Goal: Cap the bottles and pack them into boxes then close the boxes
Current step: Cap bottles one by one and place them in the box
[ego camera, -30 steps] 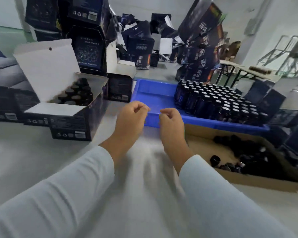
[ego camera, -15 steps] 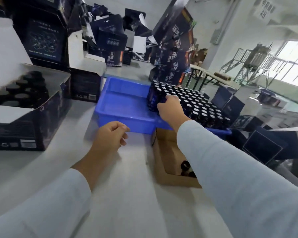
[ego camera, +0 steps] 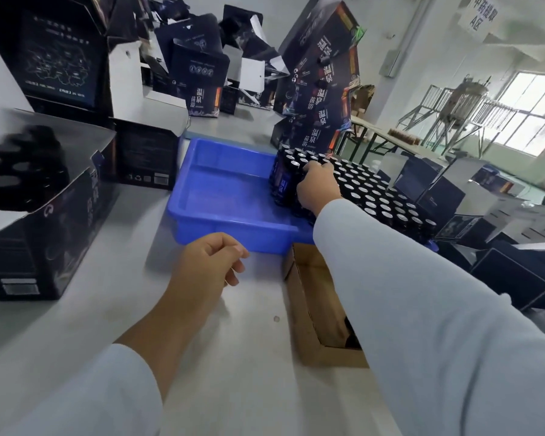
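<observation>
Right hand [ego camera: 318,185] grasps a bottle [ego camera: 283,180] in the blue tray [ego camera: 233,225]; left hand [ego camera: 208,262] (loosely curled grip, holding nothing) hovers over the tabletop [ego camera: 233,357].

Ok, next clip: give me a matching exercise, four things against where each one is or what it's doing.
Things:
1. right hand
2. left hand
3. brown cardboard tray
4. open dark printed box

States:
A. loosely curled over the table, holding nothing
B. left side, bottles inside
C. gripping dark bottles in the blue plastic tray
D. under the right sleeve, near the blue tray

Pairs: 1-C, 2-A, 3-D, 4-B
</observation>
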